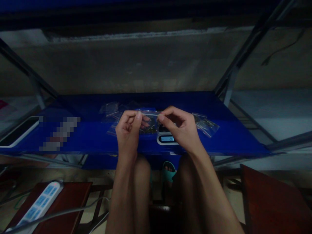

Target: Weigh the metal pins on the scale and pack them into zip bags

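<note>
Both hands pinch the top edge of a clear zip bag (151, 114), stretched between them above the blue shelf. My left hand (130, 125) is closed on the bag's left corner. At the right end, my right hand (179, 125) grips it between thumb and forefinger. Small brassy pieces (151, 129) show at or behind the bag; their kind is too dim to tell. A small digital scale (167, 139) with a lit display stands below my right hand, partly hidden by it.
Clear bags with small metal pieces (208, 126) lie right of my hands, more clear bags (109, 109) to the left. A phone-like white-framed device (20, 131) rests at the left of the blue shelf (234, 139). A power strip (40, 204) lies on a wooden stool (70, 201).
</note>
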`<action>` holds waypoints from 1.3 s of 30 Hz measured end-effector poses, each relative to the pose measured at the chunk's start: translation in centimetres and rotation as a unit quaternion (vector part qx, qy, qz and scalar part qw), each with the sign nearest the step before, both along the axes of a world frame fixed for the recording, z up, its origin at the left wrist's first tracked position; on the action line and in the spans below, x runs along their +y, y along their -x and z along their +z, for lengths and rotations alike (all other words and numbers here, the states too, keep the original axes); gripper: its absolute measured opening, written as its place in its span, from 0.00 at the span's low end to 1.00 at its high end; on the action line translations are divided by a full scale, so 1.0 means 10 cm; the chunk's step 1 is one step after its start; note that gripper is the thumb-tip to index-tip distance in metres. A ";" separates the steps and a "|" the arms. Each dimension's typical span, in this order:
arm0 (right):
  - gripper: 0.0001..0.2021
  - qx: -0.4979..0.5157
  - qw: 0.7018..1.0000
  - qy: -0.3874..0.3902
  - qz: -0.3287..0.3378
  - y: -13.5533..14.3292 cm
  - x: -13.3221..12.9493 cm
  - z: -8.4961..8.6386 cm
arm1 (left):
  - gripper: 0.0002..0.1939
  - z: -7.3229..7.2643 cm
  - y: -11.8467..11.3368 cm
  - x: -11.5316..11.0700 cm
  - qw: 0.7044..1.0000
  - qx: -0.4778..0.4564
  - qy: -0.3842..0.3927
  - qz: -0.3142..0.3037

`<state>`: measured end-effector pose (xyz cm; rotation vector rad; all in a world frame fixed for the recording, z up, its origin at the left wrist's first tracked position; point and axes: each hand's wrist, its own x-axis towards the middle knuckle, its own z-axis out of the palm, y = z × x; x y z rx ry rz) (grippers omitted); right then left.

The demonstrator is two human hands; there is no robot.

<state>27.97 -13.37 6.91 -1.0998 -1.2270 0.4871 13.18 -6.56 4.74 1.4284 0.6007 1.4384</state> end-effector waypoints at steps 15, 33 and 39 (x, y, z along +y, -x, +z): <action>0.08 0.018 1.000 -0.013 0.001 0.12 0.04 -0.02 | 0.13 0.01 -0.01 0.00 1.000 -0.019 0.006 0.013; 0.08 0.035 0.998 -0.025 -0.043 0.27 0.11 -0.04 | 0.11 0.03 -0.05 -0.03 0.998 -0.002 -0.029 0.049; 0.07 0.044 0.995 -0.043 -0.080 0.25 0.09 -0.03 | 0.14 0.04 -0.06 -0.05 0.998 -0.010 -0.002 0.055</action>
